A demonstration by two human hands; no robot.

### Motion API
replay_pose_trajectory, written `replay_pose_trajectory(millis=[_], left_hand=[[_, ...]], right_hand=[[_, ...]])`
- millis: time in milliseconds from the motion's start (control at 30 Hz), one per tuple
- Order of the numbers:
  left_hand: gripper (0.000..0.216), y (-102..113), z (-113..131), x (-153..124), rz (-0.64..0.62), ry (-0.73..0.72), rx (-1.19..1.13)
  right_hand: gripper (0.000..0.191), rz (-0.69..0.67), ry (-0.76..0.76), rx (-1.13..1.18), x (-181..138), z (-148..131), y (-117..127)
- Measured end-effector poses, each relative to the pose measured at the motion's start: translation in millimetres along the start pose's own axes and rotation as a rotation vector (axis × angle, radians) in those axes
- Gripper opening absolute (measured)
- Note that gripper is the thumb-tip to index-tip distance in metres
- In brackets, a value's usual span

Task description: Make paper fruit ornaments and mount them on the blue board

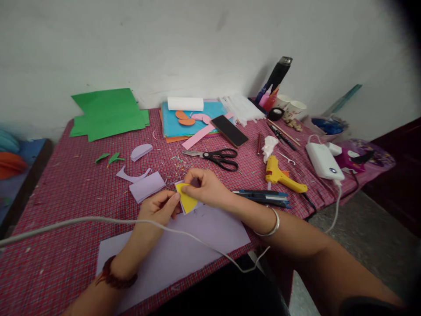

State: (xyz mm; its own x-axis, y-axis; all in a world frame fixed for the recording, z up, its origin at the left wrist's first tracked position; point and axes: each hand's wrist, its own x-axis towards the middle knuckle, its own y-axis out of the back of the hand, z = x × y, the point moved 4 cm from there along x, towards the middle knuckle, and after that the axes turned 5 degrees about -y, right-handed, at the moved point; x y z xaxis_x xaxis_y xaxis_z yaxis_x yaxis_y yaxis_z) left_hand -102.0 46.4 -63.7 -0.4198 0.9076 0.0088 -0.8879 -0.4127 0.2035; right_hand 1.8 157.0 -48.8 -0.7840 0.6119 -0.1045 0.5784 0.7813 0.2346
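Observation:
A small yellow paper piece [188,202], with light purple paper showing behind its edges, is held between both hands above a large light purple sheet [204,232]. My left hand [160,206] pinches its left edge between thumb and fingers. From the upper right, my right hand [205,186] grips the top of the same piece, thumb on the yellow face. A folded light purple paper [147,186] lies just beyond my left hand, beside a curved purple offcut [133,176]. Past them rests a purple half-round cutout [141,151]. Black-handled scissors [213,157] lie beyond my right hand.
A yellow glue gun [283,175], a blue-black tool [263,197] and a white power bank [325,160] sit to the right. A phone [229,131] lies on coloured sheets [171,125]. Green paper [112,114] stands back left. A white cable [98,219] crosses over my left forearm.

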Motion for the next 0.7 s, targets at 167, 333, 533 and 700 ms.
replay_pose_trajectory(millis=[167,333,533,700], left_hand=[[0.032,0.0,-2.5,1.1,0.1,0.073,-0.105],[0.027,-1.5,-3.3,1.8,0.106,0.08,-0.141],[0.027,-2.3,-5.7,1.2,0.105,0.094,-0.198],[0.024,0.8,-5.1,-0.3,0.125,0.103,-0.162]], right_hand=[[0.014,-0.022,0.032,0.019,-0.3,3.8,-3.2],[0.012,-0.002,0.125,-0.032,-2.0,5.7,-5.1],[0.012,0.011,0.164,-0.051,-2.1,6.1,-4.6],[0.011,-0.002,0.124,-0.038,-3.0,3.2,-6.2]])
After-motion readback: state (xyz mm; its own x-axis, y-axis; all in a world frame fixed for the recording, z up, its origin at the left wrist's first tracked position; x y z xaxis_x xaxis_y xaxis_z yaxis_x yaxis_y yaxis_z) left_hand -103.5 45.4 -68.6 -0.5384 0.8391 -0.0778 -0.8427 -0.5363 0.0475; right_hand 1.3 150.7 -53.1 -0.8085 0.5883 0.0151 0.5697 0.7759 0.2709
